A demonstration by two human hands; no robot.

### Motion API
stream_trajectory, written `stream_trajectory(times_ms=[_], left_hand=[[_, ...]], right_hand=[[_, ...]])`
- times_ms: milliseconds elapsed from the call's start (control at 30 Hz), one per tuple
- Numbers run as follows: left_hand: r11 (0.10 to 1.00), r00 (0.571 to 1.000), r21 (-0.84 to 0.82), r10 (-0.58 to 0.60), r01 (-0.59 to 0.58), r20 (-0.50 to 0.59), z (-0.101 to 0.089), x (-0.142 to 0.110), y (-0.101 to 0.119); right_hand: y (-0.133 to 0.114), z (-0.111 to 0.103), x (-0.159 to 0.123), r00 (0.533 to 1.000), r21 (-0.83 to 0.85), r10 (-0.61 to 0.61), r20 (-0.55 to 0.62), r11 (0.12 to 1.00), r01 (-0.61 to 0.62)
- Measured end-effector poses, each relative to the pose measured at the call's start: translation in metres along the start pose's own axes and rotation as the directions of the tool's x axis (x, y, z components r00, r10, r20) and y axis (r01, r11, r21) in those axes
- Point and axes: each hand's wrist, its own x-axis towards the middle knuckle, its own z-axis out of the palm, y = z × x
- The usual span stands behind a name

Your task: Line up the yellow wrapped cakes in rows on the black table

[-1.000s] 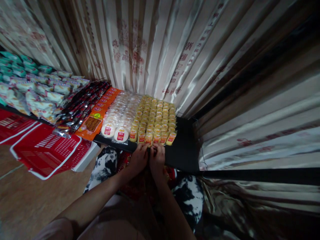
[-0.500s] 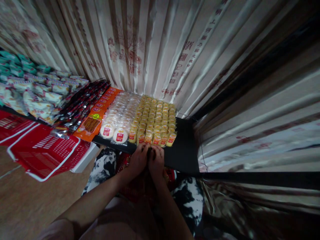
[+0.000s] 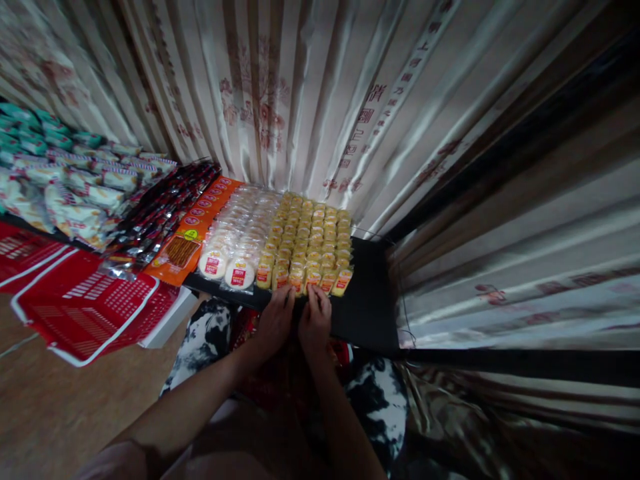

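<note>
Rows of small yellow wrapped snack packets [image 3: 310, 243] stand packed together on a black shelf [image 3: 367, 287]. At their front edge, my left hand [image 3: 275, 321] rests with its fingers stretched forward, the tips against the packets left of the middle. Beside it, slightly apart, my right hand [image 3: 315, 321] reaches its fingers to the packets right of the middle. Neither hand visibly holds anything. Left of the yellow rows are two rows of white round crackers [image 3: 240, 272] in clear wrappers. Under my hands, a dark red bag [image 3: 260, 380] lies in shadow between my knees.
Further left lie an orange snack bag [image 3: 186, 243], dark shiny packets [image 3: 160, 207], white packets [image 3: 75, 200] and green packets [image 3: 35, 127]. Red baskets [image 3: 90, 300] with white handles sit below the shelf. A patterned curtain [image 3: 310, 87] hangs behind it.
My hands have moved slightly apart from their close-together position at the front row. Their fingers now spread along the packets' front faces. The packets look the same.
</note>
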Motion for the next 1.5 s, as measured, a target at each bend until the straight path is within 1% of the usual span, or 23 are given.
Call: stream_trajectory(times_ms=[133, 300, 400, 667, 767, 933, 1033, 1200, 1300, 1400, 1433, 1500], left_hand=[[1.000, 1.000, 0.008, -0.003, 0.003, 0.003, 0.006, -0.003, 0.000], [0.999, 0.999, -0.043, 0.001, -0.003, -0.035, 0.007, -0.003, 0.001], [0.999, 0.999, -0.042, 0.013, -0.015, -0.049, 0.010, -0.004, 0.001], [0.999, 0.996, -0.044, 0.003, -0.007, -0.090, 0.025, -0.004, -0.001], [0.998, 0.996, -0.059, -0.003, -0.002, -0.087, 0.027, -0.004, -0.002], [0.992, 0.997, -0.126, -0.022, 0.012, -0.074, 0.029, -0.003, -0.003], [0.989, 0.998, -0.146, -0.013, 0.003, -0.067, 0.027, -0.001, -0.004], [0.991, 0.998, -0.132, -0.032, 0.025, -0.048, 0.025, 0.001, -0.003], [0.986, 0.998, -0.165, -0.038, 0.031, -0.044, 0.022, 0.001, -0.002], [0.974, 0.996, -0.215, -0.083, 0.076, -0.024, 0.011, 0.004, 0.001], [0.971, 0.996, -0.226, -0.083, 0.075, -0.023, 0.004, 0.006, 0.003], [0.971, 0.999, -0.236, -0.036, 0.026, -0.039, -0.011, 0.014, 0.007]], right_hand=[[0.002, 0.000, 0.001, 1.000, -0.001, -0.013, 0.008, 1.000, 0.013], [0.003, 0.001, 0.001, 0.999, 0.013, 0.026, 0.035, 1.000, -0.026], [0.003, 0.001, 0.001, 0.998, 0.013, 0.042, 0.056, 0.999, -0.043], [0.001, 0.003, 0.006, 0.997, -0.043, 0.053, 0.057, 0.998, -0.050], [0.000, 0.005, 0.007, 0.996, -0.064, 0.074, 0.054, 0.995, -0.070], [-0.003, 0.010, 0.010, 0.992, -0.156, 0.105, 0.067, 0.983, -0.093], [-0.004, 0.012, 0.010, 0.991, -0.181, 0.121, 0.061, 0.978, -0.108], [-0.007, 0.013, 0.011, 0.993, -0.202, 0.108, 0.048, 0.975, -0.096], [-0.007, 0.014, 0.011, 0.994, -0.227, 0.103, 0.039, 0.970, -0.092], [-0.005, 0.015, 0.009, 0.995, -0.220, 0.096, 0.038, 0.972, -0.085], [-0.004, 0.014, 0.008, 0.995, -0.208, 0.089, 0.040, 0.975, -0.079], [-0.002, 0.014, 0.007, 0.996, -0.179, 0.078, 0.047, 0.982, -0.068]])
